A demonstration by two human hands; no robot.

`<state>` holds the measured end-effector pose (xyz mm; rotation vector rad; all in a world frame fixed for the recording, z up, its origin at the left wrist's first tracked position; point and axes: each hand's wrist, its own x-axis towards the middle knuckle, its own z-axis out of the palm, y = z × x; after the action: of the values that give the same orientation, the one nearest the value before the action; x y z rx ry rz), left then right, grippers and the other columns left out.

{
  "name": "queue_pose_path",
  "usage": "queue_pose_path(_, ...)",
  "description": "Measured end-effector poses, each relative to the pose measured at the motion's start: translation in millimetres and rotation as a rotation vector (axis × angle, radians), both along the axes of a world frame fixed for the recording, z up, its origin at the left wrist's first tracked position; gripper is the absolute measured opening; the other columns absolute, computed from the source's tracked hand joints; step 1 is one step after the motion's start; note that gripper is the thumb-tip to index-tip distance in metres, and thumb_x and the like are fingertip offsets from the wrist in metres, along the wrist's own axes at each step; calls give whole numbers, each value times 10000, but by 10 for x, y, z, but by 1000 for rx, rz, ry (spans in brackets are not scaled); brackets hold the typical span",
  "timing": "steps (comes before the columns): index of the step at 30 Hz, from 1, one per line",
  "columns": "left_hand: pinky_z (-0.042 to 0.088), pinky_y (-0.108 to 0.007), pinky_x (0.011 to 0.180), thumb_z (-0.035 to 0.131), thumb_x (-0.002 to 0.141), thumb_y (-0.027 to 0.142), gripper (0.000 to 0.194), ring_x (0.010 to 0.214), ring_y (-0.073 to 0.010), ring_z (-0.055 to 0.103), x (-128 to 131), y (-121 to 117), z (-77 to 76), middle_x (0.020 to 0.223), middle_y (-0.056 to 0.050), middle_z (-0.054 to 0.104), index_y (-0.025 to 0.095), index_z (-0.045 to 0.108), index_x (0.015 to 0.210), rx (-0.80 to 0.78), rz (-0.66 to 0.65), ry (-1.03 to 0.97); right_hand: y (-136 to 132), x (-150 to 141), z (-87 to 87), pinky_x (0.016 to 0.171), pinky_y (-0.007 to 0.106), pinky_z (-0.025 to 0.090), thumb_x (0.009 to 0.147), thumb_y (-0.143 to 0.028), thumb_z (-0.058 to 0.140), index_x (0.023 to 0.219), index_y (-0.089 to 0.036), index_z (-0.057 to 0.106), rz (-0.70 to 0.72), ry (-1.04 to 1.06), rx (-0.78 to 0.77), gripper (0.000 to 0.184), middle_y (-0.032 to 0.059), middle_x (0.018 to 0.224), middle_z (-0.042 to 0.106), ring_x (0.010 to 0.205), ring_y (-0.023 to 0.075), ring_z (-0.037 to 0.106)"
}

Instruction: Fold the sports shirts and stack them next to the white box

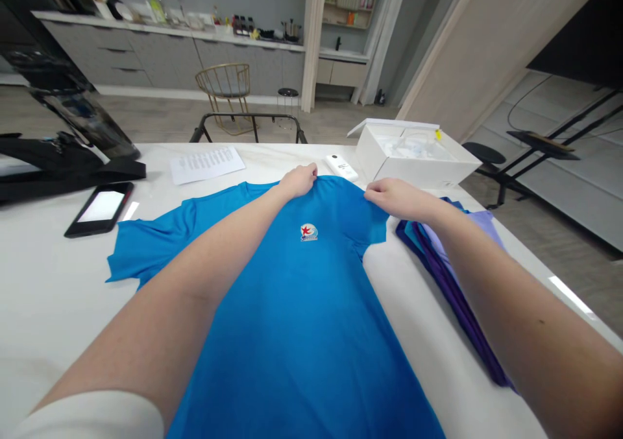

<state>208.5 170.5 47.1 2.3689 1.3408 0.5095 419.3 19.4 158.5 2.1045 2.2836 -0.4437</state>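
A blue T-shirt [292,309] lies spread on the white table, collar away from me, with a small red-and-white logo on its chest. My left hand [299,181] is closed on the fabric by the collar and shoulder. At the shirt's right shoulder seam, near the sleeve, my right hand [387,194] pinches the cloth. The left sleeve lies flat and slightly wrinkled, and my left forearm hides part of that side. The hem runs out of view at the bottom.
Folded purple and blue garments [452,290] lie under my right forearm. Beyond the shirt are an open white box [413,154], a small white device [341,166] and a printed sheet [207,165]. A black handheld device [100,209] lies at left on the table [53,296].
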Motion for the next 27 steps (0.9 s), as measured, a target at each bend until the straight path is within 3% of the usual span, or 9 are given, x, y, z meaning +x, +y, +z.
queue_pose_path(3, 493, -319, 880, 513, 960, 177, 127, 865, -183, 665, -146, 2, 156, 868, -47, 726, 186, 618, 1031, -36, -77, -305, -154, -494, 482, 658, 276, 436, 1006, -454, 476, 803, -175, 687, 133, 313, 21, 404, 7, 710, 605, 707, 160, 578)
queue_pose_path(6, 500, -279, 797, 533, 954, 185, 119, 790, -153, 650, -365, -34, 227, 848, -30, 713, 169, 597, 1054, -161, -26, -543, -157, -1019, 589, 651, 265, 435, 986, -515, 535, 844, -167, 709, 269, 518, -39, 415, 9, 732, 625, 695, 140, 564)
queue_pose_path(9, 494, -247, 697, 563, 953, 229, 256, 734, -133, 644, -686, -139, 167, 936, -45, 720, 173, 547, 1202, -348, 112, -643, 62, -1328, 299, 666, 266, 447, 976, -498, 556, 877, -165, 745, 347, 520, -126, 396, 26, 787, 693, 696, 138, 580)
queue_pose_path(12, 478, -234, 637, 515, 982, 291, 234, 726, -133, 660, -1042, -309, 14, 1044, -87, 733, 168, 570, 1173, -474, 282, -534, 423, -1331, -214, 698, 274, 460, 937, -348, 607, 829, -161, 755, 195, 285, 16, 262, 60, 821, 723, 757, 174, 622)
queue_pose_path(15, 502, -276, 686, 499, 986, 431, 314, 810, -203, 702, -1301, -545, -131, 970, -112, 755, 165, 656, 932, -475, 314, -324, 760, -1175, -720, 831, 321, 489, 941, -256, 578, 1130, -192, 743, -19, 67, 195, 260, 109, 1053, 718, 941, 240, 649)
queue_pose_path(18, 527, -363, 831, 519, 917, 644, 493, 1019, -323, 708, -1390, -826, -186, 994, -146, 765, 186, 692, 853, -363, 284, -52, 972, -1067, -1076, 966, 403, 486, 996, -277, 493, 1380, -267, 631, -5, 22, 252, 408, 144, 1284, 619, 1138, 292, 604)
queue_pose_path(20, 527, -432, 894, 515, 856, 751, 601, 1113, -384, 683, -1375, -1001, -174, 1103, -182, 753, 190, 713, 938, -330, 284, 107, 1047, -1065, -1228, 1010, 487, 473, 1017, -348, 462, 1438, -319, 586, 13, -5, 232, 440, 147, 1386, 550, 1252, 344, 531)
queue_pose_path(22, 531, -469, 912, 536, 832, 756, 631, 1151, -407, 671, -1341, -1137, -151, 1194, -207, 727, 187, 716, 1035, -338, 283, 199, 1087, -1097, -1332, 1015, 562, 461, 1016, -387, 455, 1425, -341, 595, 15, -44, 215, 435, 140, 1450, 502, 1310, 382, 467)
queue_pose_path(27, 542, -409, 917, 602, 896, 481, 364, 1162, -344, 680, -1328, -1273, -159, 1273, -171, 703, 199, 710, 1099, -290, 192, 282, 1106, -1147, -1444, 989, 534, 475, 979, -331, 502, 1197, -253, 702, 54, -76, 291, 306, 138, 1394, 544, 1265, 353, 481)
